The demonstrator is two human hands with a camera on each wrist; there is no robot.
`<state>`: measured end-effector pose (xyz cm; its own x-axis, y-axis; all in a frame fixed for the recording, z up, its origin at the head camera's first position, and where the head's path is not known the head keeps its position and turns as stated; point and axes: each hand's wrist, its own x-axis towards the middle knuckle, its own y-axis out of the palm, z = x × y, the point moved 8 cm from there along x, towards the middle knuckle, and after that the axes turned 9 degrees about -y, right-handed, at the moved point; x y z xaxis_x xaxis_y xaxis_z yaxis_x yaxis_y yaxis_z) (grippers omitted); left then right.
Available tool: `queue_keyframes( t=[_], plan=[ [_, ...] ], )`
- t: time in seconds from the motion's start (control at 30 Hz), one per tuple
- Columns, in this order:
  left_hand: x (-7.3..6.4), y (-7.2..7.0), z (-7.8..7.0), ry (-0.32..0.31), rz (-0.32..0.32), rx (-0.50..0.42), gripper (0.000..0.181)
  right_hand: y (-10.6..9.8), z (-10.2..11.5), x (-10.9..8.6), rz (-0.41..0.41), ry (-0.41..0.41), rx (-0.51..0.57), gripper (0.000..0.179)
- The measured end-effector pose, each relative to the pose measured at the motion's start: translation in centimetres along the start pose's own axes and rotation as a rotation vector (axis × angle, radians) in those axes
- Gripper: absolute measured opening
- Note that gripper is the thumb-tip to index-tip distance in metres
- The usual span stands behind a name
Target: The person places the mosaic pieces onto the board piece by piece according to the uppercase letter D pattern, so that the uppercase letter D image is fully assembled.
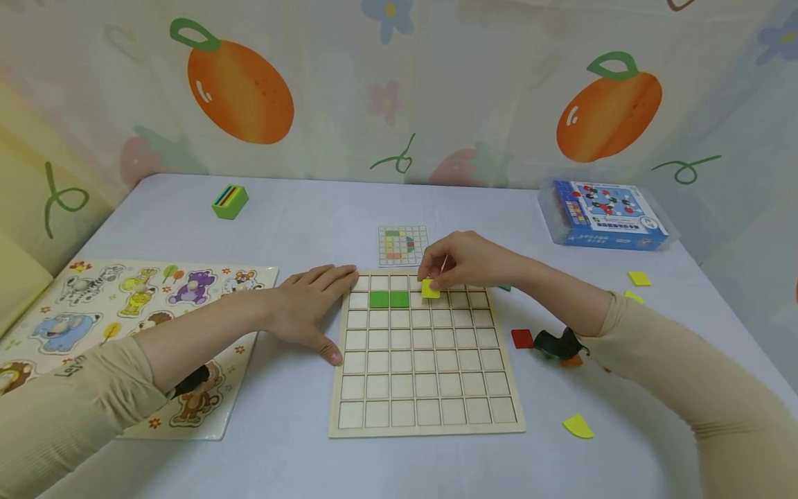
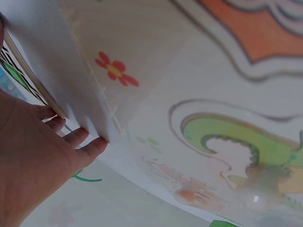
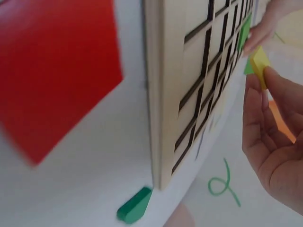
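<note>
A wooden grid board [image 1: 424,360] lies flat on the white-covered table, with two green square tiles [image 1: 389,299] side by side in its second row. My right hand [image 1: 464,260] pinches a yellow square tile [image 1: 430,289] between thumb and fingertips, over the upper part of the grid. That yellow tile [image 3: 260,66] shows tilted at the fingertips in the right wrist view. With fingers spread, my left hand [image 1: 312,308] rests along the board's left edge, the thumb at its side and the fingertips near the top corner. A small pattern card [image 1: 402,246] lies just beyond the board.
Loose pieces lie right of the board: a red square [image 1: 522,339], a yellow quarter-circle [image 1: 578,426], a yellow tile [image 1: 639,278] and a dark green piece [image 3: 135,205]. An animal puzzle board [image 1: 243,346] is at left. Farther back are a green block [image 1: 230,202] and a blue box [image 1: 614,215].
</note>
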<state>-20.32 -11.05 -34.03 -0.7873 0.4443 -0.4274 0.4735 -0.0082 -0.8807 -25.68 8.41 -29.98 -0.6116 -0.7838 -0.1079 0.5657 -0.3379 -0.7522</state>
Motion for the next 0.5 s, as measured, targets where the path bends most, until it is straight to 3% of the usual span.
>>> queue_keyframes(
  t=[0.5],
  plan=[
    [-0.1, -0.2, -0.3, 0.007, -0.014, 0.008, 0.129, 1.7, 0.9, 1.3, 0.016, 0.05, -0.053, 0.01]
  ],
)
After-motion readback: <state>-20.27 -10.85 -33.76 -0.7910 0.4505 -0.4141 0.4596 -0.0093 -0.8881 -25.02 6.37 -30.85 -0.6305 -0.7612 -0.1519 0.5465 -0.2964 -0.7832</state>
